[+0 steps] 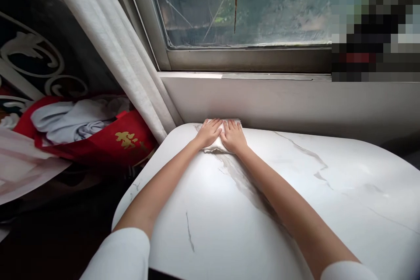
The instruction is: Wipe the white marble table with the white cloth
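The cloth (216, 145) lay at the far edge of the counter (213, 210), under the left hand (210, 132) and right hand (234, 135), fingers outstretched rather than clenched, and seemed light and soft, best pressed flat or pinched at a corner.

unclear gold character (125, 140) on red bag (95, 152)
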Demonstrator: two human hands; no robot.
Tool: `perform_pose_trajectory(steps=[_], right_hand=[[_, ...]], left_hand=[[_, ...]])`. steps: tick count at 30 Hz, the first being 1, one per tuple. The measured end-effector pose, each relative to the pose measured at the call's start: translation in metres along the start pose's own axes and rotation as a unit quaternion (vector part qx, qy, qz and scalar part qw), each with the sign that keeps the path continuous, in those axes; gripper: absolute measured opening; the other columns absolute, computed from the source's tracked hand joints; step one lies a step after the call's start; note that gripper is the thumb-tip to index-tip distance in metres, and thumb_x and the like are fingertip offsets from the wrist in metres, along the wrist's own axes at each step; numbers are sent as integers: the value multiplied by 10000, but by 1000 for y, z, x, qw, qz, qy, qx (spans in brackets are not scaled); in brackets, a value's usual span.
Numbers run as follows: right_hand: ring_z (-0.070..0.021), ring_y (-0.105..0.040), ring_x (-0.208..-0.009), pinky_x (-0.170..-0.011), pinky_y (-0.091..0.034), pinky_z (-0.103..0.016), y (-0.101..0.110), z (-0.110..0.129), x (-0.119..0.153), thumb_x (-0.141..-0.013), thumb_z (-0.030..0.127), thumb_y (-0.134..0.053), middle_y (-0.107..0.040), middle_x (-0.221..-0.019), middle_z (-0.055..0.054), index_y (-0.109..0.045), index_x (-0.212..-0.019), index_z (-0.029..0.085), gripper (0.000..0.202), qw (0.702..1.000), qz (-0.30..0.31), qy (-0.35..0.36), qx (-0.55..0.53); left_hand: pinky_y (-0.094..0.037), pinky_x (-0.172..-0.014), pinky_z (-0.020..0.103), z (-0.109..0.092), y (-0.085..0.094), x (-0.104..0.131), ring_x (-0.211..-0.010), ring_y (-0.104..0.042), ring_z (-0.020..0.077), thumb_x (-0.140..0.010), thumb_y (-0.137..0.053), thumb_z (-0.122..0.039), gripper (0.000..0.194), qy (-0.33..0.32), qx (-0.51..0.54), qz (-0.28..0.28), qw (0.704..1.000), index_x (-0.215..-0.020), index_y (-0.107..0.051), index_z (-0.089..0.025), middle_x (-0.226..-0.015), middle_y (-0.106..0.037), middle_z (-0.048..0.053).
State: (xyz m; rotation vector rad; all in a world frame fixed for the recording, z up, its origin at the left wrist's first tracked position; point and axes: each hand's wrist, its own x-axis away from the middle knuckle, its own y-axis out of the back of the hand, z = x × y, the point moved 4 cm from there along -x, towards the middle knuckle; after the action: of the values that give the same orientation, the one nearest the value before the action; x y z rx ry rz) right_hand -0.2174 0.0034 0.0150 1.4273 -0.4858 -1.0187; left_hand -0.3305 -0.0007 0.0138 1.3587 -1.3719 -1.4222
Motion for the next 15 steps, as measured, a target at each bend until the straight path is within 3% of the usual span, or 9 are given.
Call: perform_pose_trajectory(steps=[5,12,15], right_hand=[[-278,-211,-1367,-1102,-101,-461,7,24,40,-923,284,-281,-296,-1459,-217,-320,-1396,4,551,1000,-3,22,-18],[-286,-68,-1395,-1111,-25,-542,31,95,147,-931,319,-254,-213,-1499,-176,-232,-1433,22,584,991,29,88,-97],[-309,-35,-1393,-1107,1,-571,40,129,177,-921,346,-299,-180,-1510,-167,-209,-1444,42,612,978,60,139,-144]], left_hand=[[-105,-1123,417,-9,7,47,-1363,-238,178,-945,-263,-285,482,-23,-4,-7,1000,-1392,-336,-119,-1462,-330,93],[-78,-1134,439,-39,36,180,-1386,-162,191,-955,-246,-269,498,-64,-5,3,998,-1420,-275,-92,-1484,-276,111],[-107,-1133,447,-39,49,234,-1385,-170,199,-961,-258,-264,501,-51,-9,4,999,-1442,-233,-127,-1490,-263,99]])
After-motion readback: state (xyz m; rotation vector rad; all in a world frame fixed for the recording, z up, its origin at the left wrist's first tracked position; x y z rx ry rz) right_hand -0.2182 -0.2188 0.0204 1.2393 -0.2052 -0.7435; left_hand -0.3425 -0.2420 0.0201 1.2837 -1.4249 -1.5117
